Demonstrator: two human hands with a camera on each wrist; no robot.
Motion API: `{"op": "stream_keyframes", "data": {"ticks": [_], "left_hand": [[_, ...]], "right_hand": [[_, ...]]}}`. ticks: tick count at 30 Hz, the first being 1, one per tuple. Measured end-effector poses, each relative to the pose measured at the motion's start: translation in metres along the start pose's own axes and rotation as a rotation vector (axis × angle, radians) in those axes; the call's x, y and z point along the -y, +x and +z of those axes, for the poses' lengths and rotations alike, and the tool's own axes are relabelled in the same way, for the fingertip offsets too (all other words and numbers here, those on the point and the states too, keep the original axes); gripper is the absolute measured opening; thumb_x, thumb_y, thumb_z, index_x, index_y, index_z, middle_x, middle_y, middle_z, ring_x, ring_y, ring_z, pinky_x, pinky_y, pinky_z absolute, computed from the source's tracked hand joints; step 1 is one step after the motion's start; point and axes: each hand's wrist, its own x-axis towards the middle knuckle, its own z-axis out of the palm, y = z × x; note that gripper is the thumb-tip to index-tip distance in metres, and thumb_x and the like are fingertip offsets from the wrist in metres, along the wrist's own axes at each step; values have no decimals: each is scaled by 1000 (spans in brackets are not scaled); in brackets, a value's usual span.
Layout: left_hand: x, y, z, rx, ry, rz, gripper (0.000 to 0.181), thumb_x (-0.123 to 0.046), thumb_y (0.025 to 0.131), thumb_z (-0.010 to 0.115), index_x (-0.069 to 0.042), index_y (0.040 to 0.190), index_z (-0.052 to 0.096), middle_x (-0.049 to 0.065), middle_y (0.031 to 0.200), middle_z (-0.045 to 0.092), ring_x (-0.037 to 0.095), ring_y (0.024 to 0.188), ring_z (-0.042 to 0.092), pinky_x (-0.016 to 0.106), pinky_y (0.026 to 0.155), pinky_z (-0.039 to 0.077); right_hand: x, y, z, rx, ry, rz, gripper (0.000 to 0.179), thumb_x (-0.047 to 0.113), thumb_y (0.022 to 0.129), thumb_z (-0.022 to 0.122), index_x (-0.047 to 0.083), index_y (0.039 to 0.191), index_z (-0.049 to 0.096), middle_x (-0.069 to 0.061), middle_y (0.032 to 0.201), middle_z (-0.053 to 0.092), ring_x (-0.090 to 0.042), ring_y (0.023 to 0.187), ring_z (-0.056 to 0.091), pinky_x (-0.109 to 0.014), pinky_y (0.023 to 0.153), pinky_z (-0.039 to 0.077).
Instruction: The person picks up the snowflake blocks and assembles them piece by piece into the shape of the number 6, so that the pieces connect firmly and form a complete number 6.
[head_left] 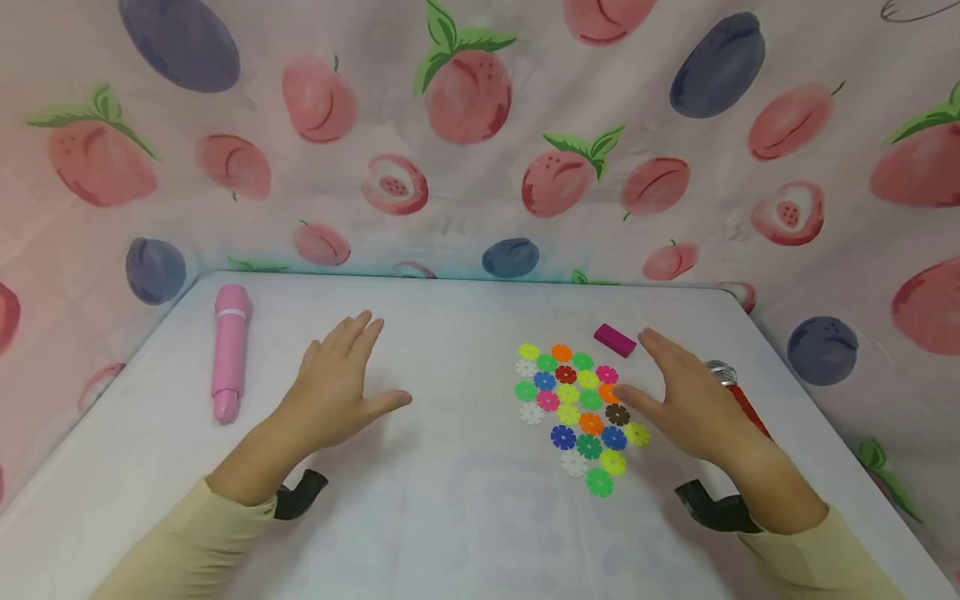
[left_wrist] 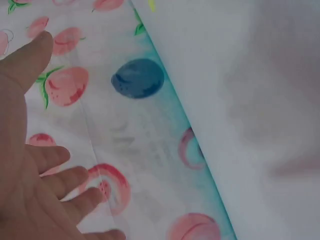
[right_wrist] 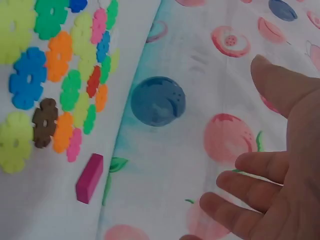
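My left hand (head_left: 330,392) hovers over the left half of the table, fingers extended and thumb spread, holding nothing. A pink wand-shaped object (head_left: 229,354) with a pale band lies to its left. On the right, my right hand (head_left: 693,396) is held with straight fingers and holds nothing. Beside its thumb, many colourful notched plastic discs (head_left: 590,423) lie flat in a cluster. A magenta block (head_left: 615,340) rests just beyond its fingertips. Partly hidden behind this hand is a red microphone (head_left: 742,404) with a silver mesh head.
The white table (head_left: 450,517) ends at a back edge against a fruit-patterned cloth (head_left: 465,200), which also hangs along both sides. Black straps (head_left: 716,508) sit at the wrists by the beige sleeves.
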Motion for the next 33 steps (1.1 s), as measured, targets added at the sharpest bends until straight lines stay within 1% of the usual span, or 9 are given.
{"op": "stream_keyframes", "data": {"ticks": [2,5,8,12,15,19,24,30,33], "left_hand": [[-4,4,6,-9,-44,56,95,-41,84,80,6,151,32,24,157,30,43,144,25,68,111,20],[-13,10,14,9,-137,120,90,-34,83,83,5,150,37,21,153,39,39,142,33,58,113,27],[-22,18,24,55,-228,147,82,-28,84,83,2,148,42,17,150,46,35,139,39,51,113,31],[-36,31,42,160,-307,139,74,-26,86,81,-4,147,47,12,148,49,32,138,42,48,112,33],[-45,41,56,267,-344,135,70,-23,87,81,-7,147,49,9,147,51,28,138,43,45,112,34],[-54,54,73,386,-360,148,65,-20,88,80,-8,145,52,6,144,54,27,137,44,43,112,36],[-65,66,87,459,-360,160,61,-22,89,78,-12,144,55,2,143,55,25,137,44,42,112,35],[-76,78,97,518,-391,141,55,-25,90,77,-18,141,58,-6,139,57,19,135,45,39,112,35],[-78,81,102,544,-429,103,53,-25,89,77,-21,139,60,-9,137,57,18,134,45,39,110,38]], "right_hand": [[-1,-2,3,24,49,12,89,39,89,76,-2,154,32,-28,154,34,-50,139,32,-67,96,40],[-1,-5,9,55,93,22,89,40,86,79,1,153,35,-26,151,38,-48,137,35,-65,94,44],[-1,-7,17,80,115,33,86,39,85,80,2,151,39,-25,148,43,-47,135,39,-64,93,46],[-2,-12,28,120,135,59,82,39,84,81,3,148,44,-23,139,53,-45,127,49,-60,91,49],[-2,-16,36,157,163,69,78,37,83,82,3,145,48,-18,129,61,-41,121,55,-57,92,50],[-2,-20,45,214,196,77,77,35,81,84,3,142,51,-15,132,60,-38,125,54,-56,96,48],[1,-24,52,285,186,100,78,34,77,87,8,142,54,-18,142,53,-41,130,49,-56,96,48],[1,-28,57,313,190,117,74,30,72,91,10,135,60,-14,135,58,-38,125,53,-51,89,54],[0,-30,59,319,200,104,71,29,71,92,10,133,61,-9,130,61,-34,121,56,-51,90,53]]}}
